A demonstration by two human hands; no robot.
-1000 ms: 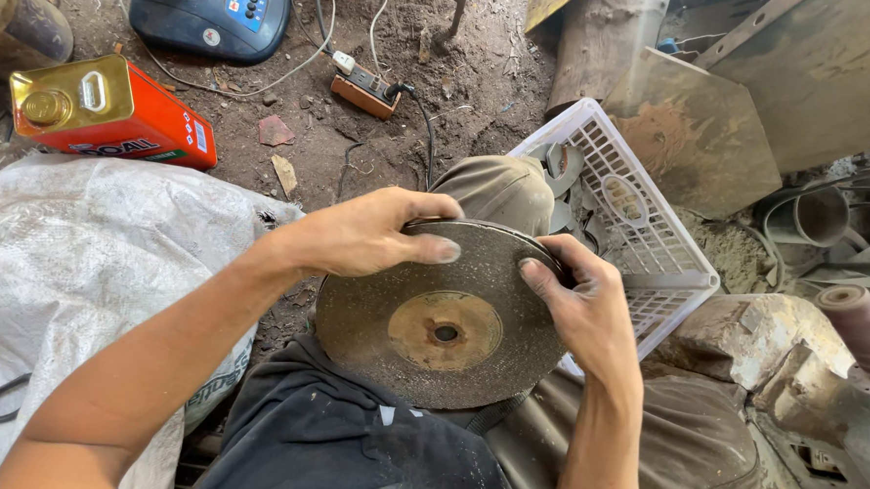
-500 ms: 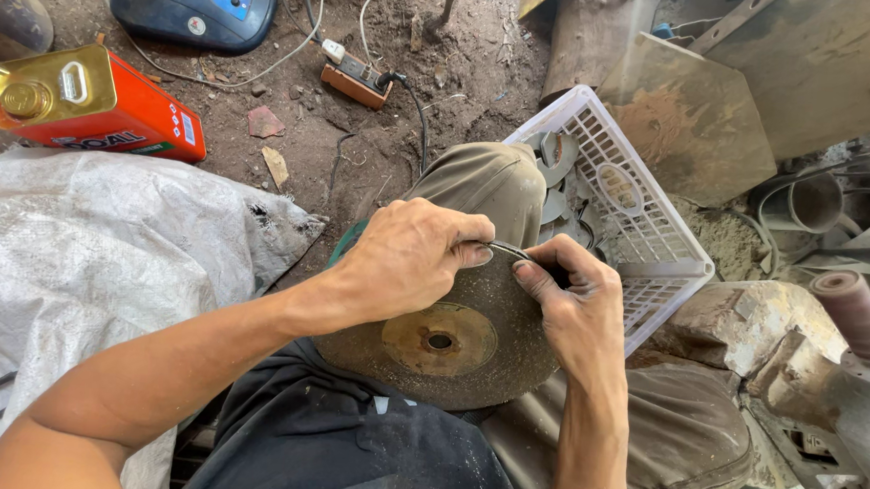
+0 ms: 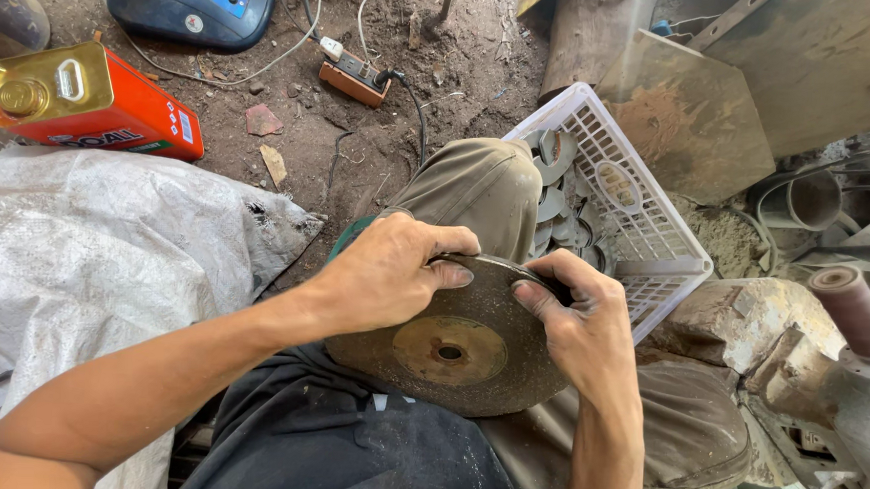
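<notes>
A round, rusty grey metal disc (image 3: 450, 348) with a small centre hole rests on my lap, tilted toward me. My left hand (image 3: 385, 272) grips its upper left rim, thumb pressed on the face. My right hand (image 3: 578, 324) grips the upper right rim, fingers curled over the edge. The two thumbs are a short distance apart on the disc's top edge. My knee in brown trousers (image 3: 477, 183) rises just behind the disc.
A white plastic basket (image 3: 641, 219) holding several grey metal pieces stands right of my knee. An orange tin can (image 3: 89, 102) lies on the dirt floor, a white sack (image 3: 92, 259) at left. A blue device (image 3: 191, 4), power strip (image 3: 354, 75) and machine parts (image 3: 840, 370) surround me.
The disc has been tipped and turned on my lap while both hands shifted along its top rim. My view has dropped slightly toward the knee.
</notes>
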